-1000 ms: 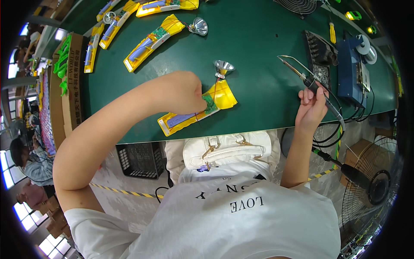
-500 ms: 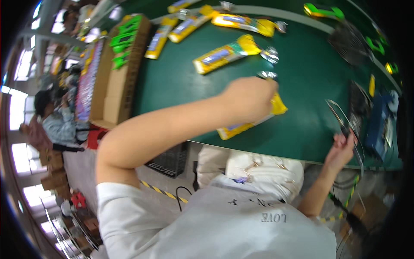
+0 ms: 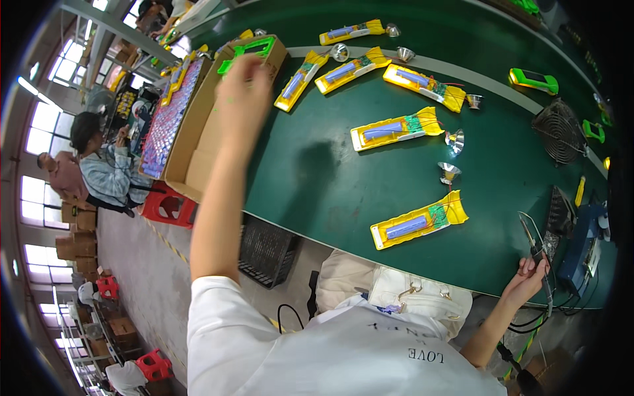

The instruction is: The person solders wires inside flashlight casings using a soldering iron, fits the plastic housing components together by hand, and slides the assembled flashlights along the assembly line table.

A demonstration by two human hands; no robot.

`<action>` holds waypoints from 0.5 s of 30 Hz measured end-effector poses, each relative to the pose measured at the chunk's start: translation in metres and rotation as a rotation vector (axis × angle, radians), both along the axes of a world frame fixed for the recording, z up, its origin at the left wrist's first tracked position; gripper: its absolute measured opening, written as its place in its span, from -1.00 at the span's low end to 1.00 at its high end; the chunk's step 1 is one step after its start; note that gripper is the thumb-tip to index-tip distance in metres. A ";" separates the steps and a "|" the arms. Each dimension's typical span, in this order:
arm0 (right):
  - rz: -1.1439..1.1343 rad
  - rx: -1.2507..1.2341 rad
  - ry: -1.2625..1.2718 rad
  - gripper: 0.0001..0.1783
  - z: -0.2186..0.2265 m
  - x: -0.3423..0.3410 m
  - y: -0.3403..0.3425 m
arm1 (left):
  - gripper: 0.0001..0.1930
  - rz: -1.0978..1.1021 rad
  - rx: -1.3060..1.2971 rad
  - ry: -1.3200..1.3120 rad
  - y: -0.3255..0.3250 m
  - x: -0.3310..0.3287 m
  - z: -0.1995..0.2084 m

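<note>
My left hand (image 3: 243, 96) is stretched over the cardboard box (image 3: 191, 148) at the left, beside the green plastic frames (image 3: 256, 47) at its far end. Motion blur hides its fingers and whatever they may hold. At the right edge of the table my right hand (image 3: 526, 280) is closed round a soldering iron (image 3: 535, 249), its tip pointing away from me. A thin bent wire shows alongside the iron. In front of me lies a yellow flashlight housing (image 3: 419, 223) with a blue battery and green circuit board, wired to a silver reflector cup (image 3: 448, 173).
Several similar yellow housings (image 3: 396, 129) with reflectors lie farther back on the green table (image 3: 330, 204). A black round fan (image 3: 558, 132), a green-black lamp (image 3: 533, 80) and a blue box-shaped device (image 3: 581, 247) are at the right. Below is a black crate (image 3: 266, 251); people work beyond the box.
My left hand has gone from the nearest yellow housing to the cardboard box at the left, uncovering the housing. The view has shifted. My right hand still holds the soldering iron.
</note>
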State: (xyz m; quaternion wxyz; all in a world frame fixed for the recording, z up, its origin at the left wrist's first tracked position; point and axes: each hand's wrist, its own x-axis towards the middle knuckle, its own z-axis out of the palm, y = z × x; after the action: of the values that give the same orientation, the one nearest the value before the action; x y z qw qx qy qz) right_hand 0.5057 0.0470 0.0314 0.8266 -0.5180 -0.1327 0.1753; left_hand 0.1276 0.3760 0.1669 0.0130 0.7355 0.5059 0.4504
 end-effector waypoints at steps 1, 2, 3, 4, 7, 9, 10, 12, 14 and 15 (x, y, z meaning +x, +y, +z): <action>0.048 0.012 -0.007 -0.76 -0.003 0.004 -0.002 | -0.83 0.143 -0.078 0.082 0.023 -0.039 -0.009; 0.047 0.018 -0.015 -0.76 -0.001 0.003 0.000 | -0.81 0.258 -0.087 0.308 0.046 -0.080 -0.021; 0.030 0.001 -0.013 -0.76 0.000 0.001 0.002 | -0.77 0.345 -0.216 0.413 0.062 -0.105 -0.036; 0.015 -0.015 -0.011 -0.75 0.001 -0.001 0.004 | -0.74 0.348 -0.424 0.335 0.079 -0.131 -0.056; -0.014 -0.014 -0.018 -0.76 0.003 -0.002 0.001 | -0.68 0.292 -0.756 0.206 0.089 -0.123 -0.072; -0.006 0.011 -0.006 -0.77 0.004 -0.002 0.000 | -0.59 0.293 -0.771 0.157 0.106 -0.138 -0.087; -0.043 -0.003 -0.006 -0.77 0.009 -0.006 0.005 | -0.51 0.413 -0.759 0.201 0.116 -0.148 -0.093; -0.030 0.002 -0.008 -0.76 0.010 -0.006 0.004 | -0.44 0.425 -0.617 0.409 0.104 -0.138 -0.091; -0.042 0.003 0.029 -0.75 0.012 -0.010 0.012 | -0.37 0.657 -0.726 0.514 0.103 -0.160 -0.090; -0.020 0.005 0.014 -0.75 0.008 -0.007 0.010 | -0.35 0.679 -0.763 0.558 0.095 -0.163 -0.084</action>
State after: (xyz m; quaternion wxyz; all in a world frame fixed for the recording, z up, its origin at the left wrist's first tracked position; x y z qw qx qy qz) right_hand 0.4988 0.0571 0.0397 0.8304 -0.5162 -0.1223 0.1705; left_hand -0.0349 0.4709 0.0829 -0.0019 0.5662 0.8243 0.0042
